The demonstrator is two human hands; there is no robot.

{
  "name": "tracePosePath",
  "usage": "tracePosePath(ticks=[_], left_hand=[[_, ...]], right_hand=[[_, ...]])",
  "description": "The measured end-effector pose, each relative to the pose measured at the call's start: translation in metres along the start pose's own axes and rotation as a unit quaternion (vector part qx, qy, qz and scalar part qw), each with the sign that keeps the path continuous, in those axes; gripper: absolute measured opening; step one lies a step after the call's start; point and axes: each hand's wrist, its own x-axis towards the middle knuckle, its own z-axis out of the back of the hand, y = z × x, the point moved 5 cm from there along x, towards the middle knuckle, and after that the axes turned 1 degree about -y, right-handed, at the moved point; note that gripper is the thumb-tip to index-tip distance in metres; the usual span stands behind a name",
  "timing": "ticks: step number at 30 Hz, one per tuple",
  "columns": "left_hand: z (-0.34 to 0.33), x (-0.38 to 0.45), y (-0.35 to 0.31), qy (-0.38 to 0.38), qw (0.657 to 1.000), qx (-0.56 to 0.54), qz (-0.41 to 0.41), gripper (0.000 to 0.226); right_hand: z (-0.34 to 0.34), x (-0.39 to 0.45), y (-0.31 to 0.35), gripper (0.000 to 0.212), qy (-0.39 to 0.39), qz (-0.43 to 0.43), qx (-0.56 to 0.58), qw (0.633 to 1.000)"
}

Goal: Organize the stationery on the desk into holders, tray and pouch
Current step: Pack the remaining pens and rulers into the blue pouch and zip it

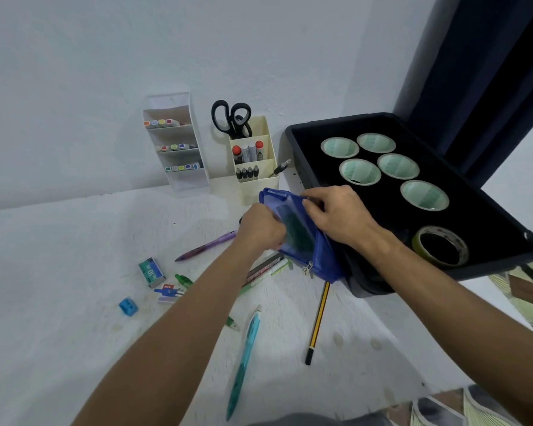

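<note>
Both hands pinching blue pouch (302, 238) at table's back right: left hand (260, 230) on near side, right hand (336, 215) on far side. Pouch leaning against black tray (490, 216) edge. Pencil (318, 321), teal pen (243, 364) loose nearer front edge.

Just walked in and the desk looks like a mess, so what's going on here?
A person is tidying stationery. Both hands, the left hand and right hand, hold a blue zip pouch by the black tray of tape rolls. Markers and scissors already stand in holders. A teal pen, striped pencil and blue sharpener still lie loose on the desk.
</note>
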Motion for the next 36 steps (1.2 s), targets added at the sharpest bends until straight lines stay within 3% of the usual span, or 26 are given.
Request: tracePosePath(ticks=[4,8,12,22,26,29,36], left_hand=[[0.011,-0.020,-0.005,-0.023,0.998,0.023,-0.059,0.025],[0.011,-0.046,-0.002,-0.054,0.990,0.070,-0.106,0.007],[-0.009,-0.060,0.009,-0.003,0.981,0.140,-0.135,0.030],[-0.060,-0.084,0.023,0.163,0.961,0.204,-0.087,0.040],[-0.071,-0.086,0.025,0.168,0.958,0.221,-0.077,0.028],[-0.065,-0.085,0.025,0.155,0.960,0.220,-0.071,0.038],[0.013,-0.075,0.016,0.112,0.954,0.273,-0.055,0.028]], right_hand=[[0.001,0.000,0.001,0.025,0.001,-0.007,0.005,1.000],[0.002,-0.001,0.002,0.026,-0.006,-0.008,0.013,1.000],[0.002,0.000,0.002,0.027,-0.017,-0.011,0.010,1.000],[0.003,-0.001,0.008,0.023,-0.036,0.017,-0.028,0.999],[0.007,-0.001,0.007,0.024,-0.050,0.018,-0.030,0.998],[0.009,-0.001,0.006,0.025,-0.067,0.016,-0.024,0.997],[0.009,-0.001,0.005,0.026,-0.081,0.016,0.000,0.997]])
